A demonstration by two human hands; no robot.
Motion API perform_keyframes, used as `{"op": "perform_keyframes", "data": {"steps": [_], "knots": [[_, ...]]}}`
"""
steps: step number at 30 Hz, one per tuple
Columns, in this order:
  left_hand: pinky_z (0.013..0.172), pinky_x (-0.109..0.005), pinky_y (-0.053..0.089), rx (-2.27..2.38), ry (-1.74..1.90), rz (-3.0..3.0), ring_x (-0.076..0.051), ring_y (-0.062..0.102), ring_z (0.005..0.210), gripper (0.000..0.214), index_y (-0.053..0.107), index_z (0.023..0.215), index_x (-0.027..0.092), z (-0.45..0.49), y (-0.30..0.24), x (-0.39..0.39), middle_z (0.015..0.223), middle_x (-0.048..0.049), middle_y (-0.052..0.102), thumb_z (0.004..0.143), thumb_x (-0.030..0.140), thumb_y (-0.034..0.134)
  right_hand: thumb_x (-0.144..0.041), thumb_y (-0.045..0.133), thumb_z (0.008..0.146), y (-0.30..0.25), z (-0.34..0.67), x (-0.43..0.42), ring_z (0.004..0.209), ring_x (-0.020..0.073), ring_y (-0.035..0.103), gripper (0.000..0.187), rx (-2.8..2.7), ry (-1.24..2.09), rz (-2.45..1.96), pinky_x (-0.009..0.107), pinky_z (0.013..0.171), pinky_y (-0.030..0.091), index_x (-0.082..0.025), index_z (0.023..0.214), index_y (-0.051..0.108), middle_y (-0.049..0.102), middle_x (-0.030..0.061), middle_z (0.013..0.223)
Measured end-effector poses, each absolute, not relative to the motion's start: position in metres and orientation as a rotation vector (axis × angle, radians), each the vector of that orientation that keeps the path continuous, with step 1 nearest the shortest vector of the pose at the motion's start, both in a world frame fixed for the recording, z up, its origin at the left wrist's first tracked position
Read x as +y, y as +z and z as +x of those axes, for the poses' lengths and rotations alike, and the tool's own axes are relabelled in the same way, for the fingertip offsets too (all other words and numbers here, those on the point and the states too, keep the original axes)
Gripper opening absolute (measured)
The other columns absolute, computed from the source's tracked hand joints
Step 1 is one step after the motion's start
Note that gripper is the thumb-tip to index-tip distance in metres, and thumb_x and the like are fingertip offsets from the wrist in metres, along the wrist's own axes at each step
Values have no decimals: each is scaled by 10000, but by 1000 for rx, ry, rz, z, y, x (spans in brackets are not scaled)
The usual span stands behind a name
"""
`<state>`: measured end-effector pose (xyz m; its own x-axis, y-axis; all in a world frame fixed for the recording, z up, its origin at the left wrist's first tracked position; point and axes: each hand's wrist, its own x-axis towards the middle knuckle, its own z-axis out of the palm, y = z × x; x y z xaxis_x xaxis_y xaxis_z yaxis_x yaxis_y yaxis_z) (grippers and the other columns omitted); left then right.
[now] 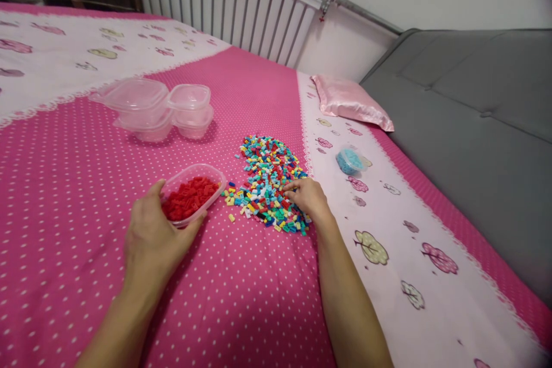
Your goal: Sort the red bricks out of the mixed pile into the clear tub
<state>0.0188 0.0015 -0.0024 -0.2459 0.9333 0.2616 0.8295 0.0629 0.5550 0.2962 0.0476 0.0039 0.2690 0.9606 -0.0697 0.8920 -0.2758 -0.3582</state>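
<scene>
My left hand [157,227] grips a clear plastic container [219,190] by its near left side, thumb and fingers around the wall. Red building bricks [190,198] lie heaped inside it. To its right spreads a pile of small mixed-colour building bricks [267,169], with a few loose ones at its left edge. Over the right part of that pile is my right hand [307,195], its fingertips pinched together among the bricks. Whatever the fingertips hold, if anything, is too small to make out.
Several clear plastic containers [149,121] stand stacked on the pink dotted bedspread [241,299] at the back left. A small container of light-blue pieces [350,160] sits right of the pile. Behind are a pink pillow [351,102], a grey padded headboard [470,115] and a white radiator [233,3].
</scene>
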Motion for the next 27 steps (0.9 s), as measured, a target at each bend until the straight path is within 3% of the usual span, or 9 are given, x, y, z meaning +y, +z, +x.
{"op": "perform_keyframes", "data": {"steps": [6,13,20,27], "knots": [[920,-547,488,2161,946,1832,-419,550,1112,918,388,1377,72,18,-4,2,1218,-231,573,658,602,602,-283,669,726,6,300,47,737,142,627,172,-1783,477,-2251,216,618,416,-293,874,756,716,-20,812],[920,-541,488,2170,931,1824,-414,550,1114,929,385,1380,61,18,-4,2,1216,-233,575,658,605,598,-151,607,682,6,296,46,657,132,605,250,-1780,470,-2274,206,575,396,-273,858,737,710,-26,777],[935,-546,486,2160,953,1830,-411,541,1139,880,376,1384,130,18,-4,2,1236,-211,566,665,582,608,-156,571,711,2,297,48,710,149,626,391,-1860,506,-2256,217,616,423,-317,1028,732,720,-33,788],[903,-564,499,2171,936,1819,-423,545,1127,879,371,1384,132,18,-5,3,1236,-216,565,668,585,603,-226,591,744,0,300,49,738,162,632,292,-1888,487,-2251,232,629,427,-310,974,748,723,-20,807]]}}
